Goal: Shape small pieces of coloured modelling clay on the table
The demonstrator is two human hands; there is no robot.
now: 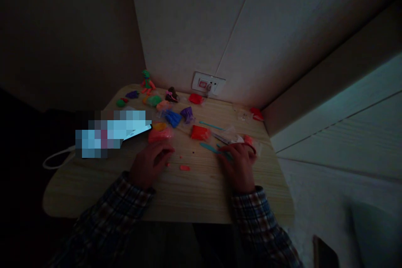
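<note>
My left hand (pixel 147 165) rests low over the table, its fingers curled and thumb tip close to the index finger; whatever may be between them is too dark to make out. Beside it lie a flat orange strip of clay (pixel 185 168) and a tiny orange bit (pixel 168 164). My right hand (pixel 240 167) has its fingers closed down on a teal plastic clay knife (pixel 209 148), whose blade points left. Just beyond that hand are scissors (pixel 221 138) with a red handle, partly covered. A red clay packet (pixel 200 132) sits between the two hands, farther back.
Bagged clay in pink (pixel 161 135), blue (pixel 173 118) and purple (pixel 187 114) lies behind my left hand. A green and orange clay figure (pixel 147 82) stands at the back left. A lit phone (pixel 138 132) leans at left. A wall socket (pixel 208 83) is behind the table (pixel 194 205).
</note>
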